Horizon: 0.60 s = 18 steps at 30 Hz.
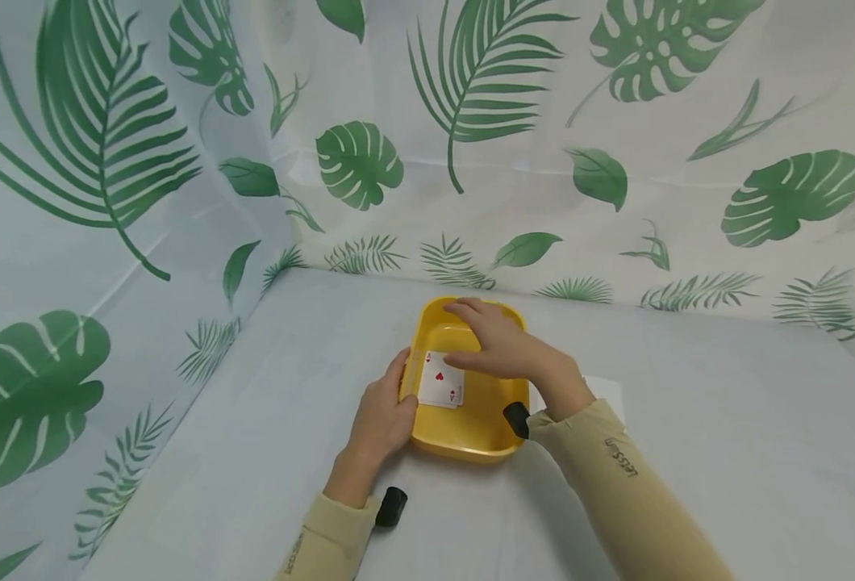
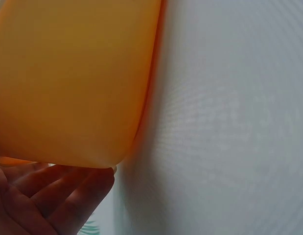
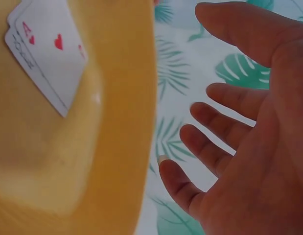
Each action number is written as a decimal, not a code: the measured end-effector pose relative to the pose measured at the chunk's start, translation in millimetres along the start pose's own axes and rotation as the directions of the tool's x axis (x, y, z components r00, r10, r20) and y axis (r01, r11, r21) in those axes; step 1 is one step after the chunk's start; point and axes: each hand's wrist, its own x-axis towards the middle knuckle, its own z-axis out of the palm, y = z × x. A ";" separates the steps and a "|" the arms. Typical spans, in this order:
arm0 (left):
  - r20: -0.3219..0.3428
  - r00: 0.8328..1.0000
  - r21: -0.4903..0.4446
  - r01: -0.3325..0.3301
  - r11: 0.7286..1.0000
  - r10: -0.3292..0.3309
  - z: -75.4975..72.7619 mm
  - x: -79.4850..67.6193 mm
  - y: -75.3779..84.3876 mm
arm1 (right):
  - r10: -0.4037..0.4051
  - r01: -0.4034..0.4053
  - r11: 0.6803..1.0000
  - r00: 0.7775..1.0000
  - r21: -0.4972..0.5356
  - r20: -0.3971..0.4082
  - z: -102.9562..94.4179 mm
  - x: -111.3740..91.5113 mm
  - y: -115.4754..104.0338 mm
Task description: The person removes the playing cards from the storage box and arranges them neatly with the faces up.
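A yellow plastic basin stands on the white surface, its near end towards me. My left hand grips its left side, thumb at the rim and fingers along the outer wall. In the left wrist view, the fingers show against the basin's outside. Inside lies an ace of hearts, with another card's edge peeking out beneath it. Over the basin's right part hovers my right hand, fingers spread and holding nothing. The right wrist view shows its palm empty, beside the cards.
A white sheet lies right of the basin, partly hidden under the right wrist. Black wrist devices are worn at both cuffs. Behind the surface rises a white curtain printed with green leaves, continuing along the left side.
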 end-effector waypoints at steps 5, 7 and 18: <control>-0.008 1.000 0.015 -0.021 1.000 0.021 0.7 0.8 -1.9 | 0.038 -0.038 0.999 0.998 -0.015 0.050 7.6 7.2 -2.0; -0.009 1.000 0.014 -0.030 0.999 0.030 0.1 1.0 -2.3 | 0.047 -0.046 0.999 0.997 -0.017 0.061 9.7 10.4 -3.4; -0.015 0.997 0.018 -0.073 0.997 0.073 1.1 0.8 -2.7 | 0.086 -0.068 0.988 0.988 -0.135 0.130 29.9 27.9 -8.9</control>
